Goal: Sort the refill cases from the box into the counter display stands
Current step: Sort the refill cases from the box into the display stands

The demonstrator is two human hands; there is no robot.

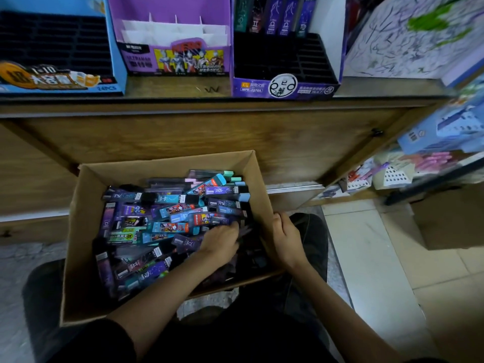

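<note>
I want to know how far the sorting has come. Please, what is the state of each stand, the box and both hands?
cardboard box: open, full of mixed refill cases.
blue stand: slots empty.
Ultraman stand: compartments look empty.
zodiac stand: a few upright cases at the back, front slots empty.
left hand: inside the box, fingers among the cases; grip unclear.
right hand: holds the box's right wall.

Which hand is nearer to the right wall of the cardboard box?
The right hand: it grips the right wall of the cardboard box at its rim. The left hand lies inside the box, on the refill cases.
</note>
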